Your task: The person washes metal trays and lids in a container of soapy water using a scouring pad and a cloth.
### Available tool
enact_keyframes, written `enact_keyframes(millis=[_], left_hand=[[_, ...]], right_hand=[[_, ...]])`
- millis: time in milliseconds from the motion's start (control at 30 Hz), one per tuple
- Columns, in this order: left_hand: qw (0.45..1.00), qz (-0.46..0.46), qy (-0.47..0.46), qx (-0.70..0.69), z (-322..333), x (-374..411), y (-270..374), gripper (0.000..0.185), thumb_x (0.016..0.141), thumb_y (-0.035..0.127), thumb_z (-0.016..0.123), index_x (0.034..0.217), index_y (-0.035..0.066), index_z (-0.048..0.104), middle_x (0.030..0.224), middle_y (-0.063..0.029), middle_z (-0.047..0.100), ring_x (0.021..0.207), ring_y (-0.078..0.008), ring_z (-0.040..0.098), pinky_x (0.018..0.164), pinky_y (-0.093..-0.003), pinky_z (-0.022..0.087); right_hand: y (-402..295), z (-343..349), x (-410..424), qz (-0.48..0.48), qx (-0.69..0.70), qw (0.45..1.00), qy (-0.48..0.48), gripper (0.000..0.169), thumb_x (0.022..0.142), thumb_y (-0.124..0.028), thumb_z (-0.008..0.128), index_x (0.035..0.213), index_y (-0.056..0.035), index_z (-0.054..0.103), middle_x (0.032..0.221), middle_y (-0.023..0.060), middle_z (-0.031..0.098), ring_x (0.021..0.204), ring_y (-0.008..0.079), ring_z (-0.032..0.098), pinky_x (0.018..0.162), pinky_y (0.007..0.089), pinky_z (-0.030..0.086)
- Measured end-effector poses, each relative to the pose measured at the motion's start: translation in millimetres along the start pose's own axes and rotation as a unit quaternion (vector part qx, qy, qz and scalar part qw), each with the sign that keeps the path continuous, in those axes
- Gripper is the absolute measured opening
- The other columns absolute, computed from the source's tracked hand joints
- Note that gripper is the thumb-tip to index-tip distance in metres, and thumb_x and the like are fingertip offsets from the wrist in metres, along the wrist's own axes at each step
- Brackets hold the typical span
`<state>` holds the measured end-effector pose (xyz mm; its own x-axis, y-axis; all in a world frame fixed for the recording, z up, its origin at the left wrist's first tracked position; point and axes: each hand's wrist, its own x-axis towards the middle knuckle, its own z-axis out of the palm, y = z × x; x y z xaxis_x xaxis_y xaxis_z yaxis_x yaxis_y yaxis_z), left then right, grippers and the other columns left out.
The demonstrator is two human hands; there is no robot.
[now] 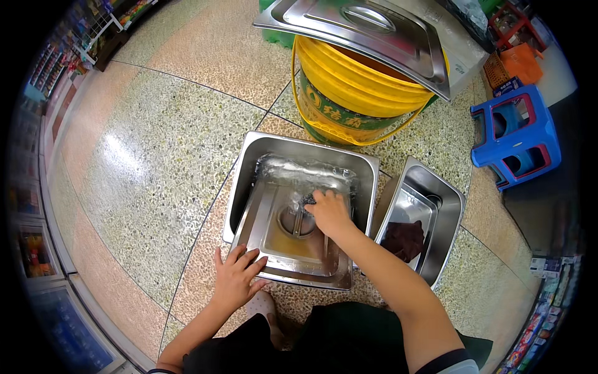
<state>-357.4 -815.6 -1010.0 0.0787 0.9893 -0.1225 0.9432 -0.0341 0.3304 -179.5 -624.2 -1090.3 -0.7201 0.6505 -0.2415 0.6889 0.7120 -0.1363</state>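
Observation:
A wet stainless steel pan lid (pixel 299 252) leans in a deep steel food pan (pixel 303 144), its far end down in the water (pixel 303 170) and its near end over the pan's front rim. My left hand (pixel 238 276) rests on the lid's near left corner, fingers spread. With my right hand (pixel 329 212) I press a dark metal scouring pad (pixel 307 201) against the lid near its recessed handle (pixel 297 222). Part of the pad is hidden under my fingers.
A narrower steel pan (pixel 448 205) holding a dark cloth (pixel 404 240) stands to the right. Behind is a yellow bucket (pixel 364 89) with another steel lid (pixel 369 28) across its top. A blue plastic stool (pixel 518 135) is at right; store shelves (pixel 546 322) line the edge.

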Motion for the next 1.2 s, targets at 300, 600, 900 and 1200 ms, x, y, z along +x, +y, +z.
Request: enact_keyframes(millis=[300, 600, 900, 1200], left_hand=[[1.000, -0.005, 0.019, 0.002, 0.2, -3.5, 1.5, 0.047, 0.065, 0.038, 0.068, 0.105, 0.017, 0.058, 0.111, -0.0021, 0.053, 0.113, -0.0263, 0.041, 0.092, -0.0647, 0.020], [1.000, -0.001, 0.011, 0.022, 1.3, -5.4, 1.2, 0.046, 0.068, 0.039, 0.066, 0.107, 0.017, 0.058, 0.112, -0.0019, 0.052, 0.112, -0.0260, 0.041, 0.091, -0.0624, 0.023], [0.996, 0.061, 0.044, 0.044, -9.7, -3.9, 11.9, 0.035, 0.068, 0.031, 0.067, 0.098, 0.015, 0.060, 0.102, -0.0019, 0.056, 0.106, -0.0253, 0.046, 0.089, -0.0577, 0.028], [0.969, 0.227, -0.019, 0.090, -22.3, 25.6, 19.9, 0.017, 0.069, 0.012, 0.056, 0.086, 0.010, 0.059, 0.083, -0.0013, 0.058, 0.079, -0.0171, 0.055, 0.062, -0.0302, 0.045]], right_hand=[[11.6, -1.0, -11.9, 0.047, -0.042, 0.998, -0.005, 0.020, 0.078, -0.014, 0.053, 0.086, -0.0203, 0.069, 0.102, 0.0057, 0.052, 0.096, 0.0244, 0.049, 0.079, 0.0368, 0.042], [-41.3, -10.1, 5.3, -0.090, -0.022, 0.996, -0.008, 0.019, 0.076, -0.014, 0.054, 0.088, -0.0087, 0.068, 0.097, 0.0047, 0.054, 0.096, 0.0255, 0.049, 0.081, 0.0367, 0.041], [-4.5, 15.0, 7.1, 0.086, 0.079, 0.993, -0.012, 0.022, 0.078, -0.013, 0.050, 0.093, -0.0151, 0.066, 0.103, 0.0081, 0.052, 0.100, 0.0260, 0.047, 0.085, 0.0423, 0.039], [47.7, 7.1, -4.6, 0.103, 0.181, 0.960, 0.188, 0.013, 0.071, 0.001, 0.050, 0.067, -0.0052, 0.060, 0.071, 0.0116, 0.058, 0.065, 0.0281, 0.059, 0.062, 0.0375, 0.048]])
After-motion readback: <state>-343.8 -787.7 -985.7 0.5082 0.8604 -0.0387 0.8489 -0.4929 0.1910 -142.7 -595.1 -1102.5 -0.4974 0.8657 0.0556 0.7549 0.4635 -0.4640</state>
